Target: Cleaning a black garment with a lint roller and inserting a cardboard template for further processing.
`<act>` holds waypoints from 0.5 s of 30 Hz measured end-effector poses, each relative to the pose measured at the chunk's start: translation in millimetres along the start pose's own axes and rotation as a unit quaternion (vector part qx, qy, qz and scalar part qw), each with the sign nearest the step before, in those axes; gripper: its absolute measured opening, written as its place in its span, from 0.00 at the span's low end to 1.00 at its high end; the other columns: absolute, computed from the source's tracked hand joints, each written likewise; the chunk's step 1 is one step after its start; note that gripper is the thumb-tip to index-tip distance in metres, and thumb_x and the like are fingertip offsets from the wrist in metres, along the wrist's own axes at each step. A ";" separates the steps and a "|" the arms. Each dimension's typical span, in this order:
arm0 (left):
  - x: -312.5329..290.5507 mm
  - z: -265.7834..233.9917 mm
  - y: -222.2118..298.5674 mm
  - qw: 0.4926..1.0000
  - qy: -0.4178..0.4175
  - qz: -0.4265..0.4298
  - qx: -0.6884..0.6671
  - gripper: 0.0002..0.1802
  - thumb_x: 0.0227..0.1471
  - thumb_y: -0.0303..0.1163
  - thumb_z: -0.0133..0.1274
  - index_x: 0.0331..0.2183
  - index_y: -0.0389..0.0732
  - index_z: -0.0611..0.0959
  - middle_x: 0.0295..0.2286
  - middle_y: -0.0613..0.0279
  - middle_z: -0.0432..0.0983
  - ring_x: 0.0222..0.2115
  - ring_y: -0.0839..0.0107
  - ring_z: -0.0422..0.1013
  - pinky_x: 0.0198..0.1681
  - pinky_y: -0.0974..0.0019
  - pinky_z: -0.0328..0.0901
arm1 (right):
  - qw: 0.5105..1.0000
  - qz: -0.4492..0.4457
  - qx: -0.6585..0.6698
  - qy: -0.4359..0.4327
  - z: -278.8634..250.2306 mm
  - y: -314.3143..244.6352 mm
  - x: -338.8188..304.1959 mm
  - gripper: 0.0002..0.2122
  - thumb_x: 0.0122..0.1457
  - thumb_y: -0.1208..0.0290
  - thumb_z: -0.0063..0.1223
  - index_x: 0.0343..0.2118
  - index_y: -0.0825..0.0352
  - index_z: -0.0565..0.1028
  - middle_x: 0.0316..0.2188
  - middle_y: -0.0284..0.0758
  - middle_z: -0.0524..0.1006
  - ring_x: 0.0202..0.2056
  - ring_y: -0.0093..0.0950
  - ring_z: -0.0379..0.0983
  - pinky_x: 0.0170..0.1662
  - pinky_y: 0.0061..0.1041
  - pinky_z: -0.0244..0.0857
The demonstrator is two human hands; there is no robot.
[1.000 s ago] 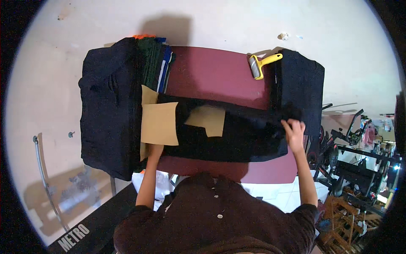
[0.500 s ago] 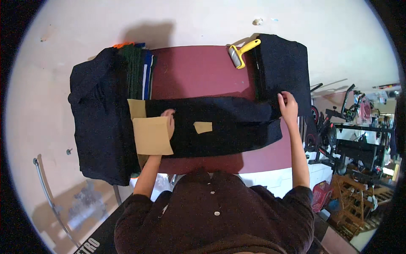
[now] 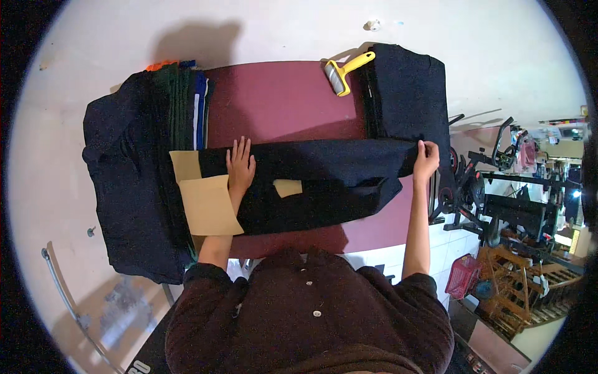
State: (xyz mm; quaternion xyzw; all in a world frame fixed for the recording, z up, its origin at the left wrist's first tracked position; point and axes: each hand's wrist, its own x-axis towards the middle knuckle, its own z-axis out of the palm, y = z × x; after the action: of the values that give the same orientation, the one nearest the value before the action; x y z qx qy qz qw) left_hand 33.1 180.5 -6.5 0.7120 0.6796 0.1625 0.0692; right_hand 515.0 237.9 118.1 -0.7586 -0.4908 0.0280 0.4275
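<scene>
Black cloth (image 3: 311,159) lay lengthwise across the near part of the maroon tabletop (image 3: 280,100), its layers parting toward the right end. The left hand (image 3: 240,165) rested palm down on it, fingers extended and slightly parted, gripping nothing. A tan card (image 3: 210,206) covered that arm around the wrist at the cloth's left end, and another tan piece (image 3: 185,165) showed just beyond it. A small tan patch (image 3: 289,188) appeared mid-cloth; whether it lay on top or showed through a gap was hard to tell. The right hand (image 3: 426,160) had its thumb and fingers drawn together, pinching the cloth's far right corner.

At left, a tall dark stack (image 3: 137,181) stood beside folded green cloths (image 3: 182,106). At far right lay a folded dark pile (image 3: 411,93), with a yellow-handled roller (image 3: 337,78) just beside it. Farther right, on the floor, were a red basket (image 3: 463,276) and a wooden rack (image 3: 504,287).
</scene>
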 end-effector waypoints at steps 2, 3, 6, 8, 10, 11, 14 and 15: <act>1.0 1.9 -1.4 1.000 -0.007 0.000 0.008 0.27 0.57 0.37 0.37 0.58 0.46 0.58 0.59 0.58 0.48 0.60 0.59 0.44 0.60 0.51 0.37 | 0.999 -0.021 0.020 -0.022 9.0 7.5 1.0 0.08 0.56 0.69 0.51 0.32 0.69 0.73 0.26 0.36 0.75 0.27 0.25 0.69 0.31 0.25 0.64; 1.0 2.8 -0.8 1.000 -0.008 0.003 0.008 0.27 0.57 0.37 0.37 0.58 0.46 0.58 0.59 0.58 0.48 0.60 0.59 0.44 0.60 0.51 0.37 | 0.999 -0.019 0.019 -0.020 5.8 12.7 0.9 0.08 0.56 0.69 0.51 0.32 0.69 0.73 0.26 0.36 0.75 0.27 0.25 0.69 0.31 0.25 0.64; -7.4 1.2 -5.1 1.000 -0.018 -0.003 0.023 0.27 0.57 0.38 0.37 0.58 0.45 0.57 0.59 0.57 0.48 0.60 0.58 0.44 0.60 0.50 0.37 | 0.989 0.068 0.127 -0.045 -2.5 5.8 -4.9 0.12 0.61 0.66 0.42 0.40 0.69 0.70 0.31 0.35 0.75 0.28 0.23 0.69 0.32 0.20 0.63; -11.5 -2.7 3.6 0.999 0.005 -0.032 0.036 0.29 0.57 0.38 0.38 0.58 0.43 0.56 0.59 0.56 0.46 0.60 0.58 0.43 0.60 0.49 0.37 | 0.992 0.044 0.113 0.030 -12.9 26.4 -24.9 0.10 0.60 0.69 0.40 0.39 0.69 0.71 0.29 0.35 0.74 0.29 0.24 0.69 0.32 0.21 0.64; -26.7 -17.3 26.1 1.000 -0.010 0.000 -0.010 0.30 0.55 0.38 0.40 0.58 0.43 0.56 0.59 0.55 0.46 0.60 0.57 0.43 0.59 0.48 0.37 | 0.991 0.085 0.080 0.071 -21.8 55.9 -58.6 0.10 0.58 0.72 0.41 0.39 0.70 0.70 0.29 0.36 0.73 0.30 0.25 0.69 0.32 0.23 0.64; -37.0 -29.7 42.1 0.998 -0.024 0.034 -0.054 0.31 0.54 0.37 0.42 0.58 0.42 0.56 0.59 0.55 0.45 0.60 0.56 0.42 0.59 0.47 0.36 | 0.988 0.113 0.067 0.084 -23.0 82.0 -78.9 0.10 0.57 0.73 0.42 0.40 0.70 0.70 0.31 0.37 0.72 0.30 0.26 0.70 0.32 0.24 0.65; -91.8 -63.7 72.3 0.971 -0.154 0.132 -0.130 0.34 0.48 0.34 0.48 0.57 0.42 0.58 0.59 0.56 0.46 0.60 0.57 0.43 0.59 0.47 0.37 | 0.993 0.104 -0.026 -0.047 -22.1 134.6 -127.9 0.13 0.52 0.72 0.50 0.40 0.70 0.70 0.35 0.41 0.70 0.35 0.34 0.69 0.36 0.30 0.65; -112.3 -70.1 74.2 0.961 -0.190 0.152 -0.129 0.35 0.45 0.32 0.49 0.56 0.42 0.58 0.59 0.57 0.47 0.60 0.58 0.44 0.59 0.48 0.38 | 0.993 0.106 -0.023 -0.049 -22.4 136.6 -132.3 0.13 0.52 0.72 0.50 0.40 0.70 0.70 0.35 0.41 0.70 0.35 0.34 0.69 0.36 0.30 0.65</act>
State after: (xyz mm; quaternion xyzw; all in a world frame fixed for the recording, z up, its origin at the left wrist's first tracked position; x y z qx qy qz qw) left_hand 77.8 55.8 67.6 0.8096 0.5109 0.1191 0.2632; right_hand 555.5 101.4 -10.0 -0.8134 -0.4288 0.0994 0.3802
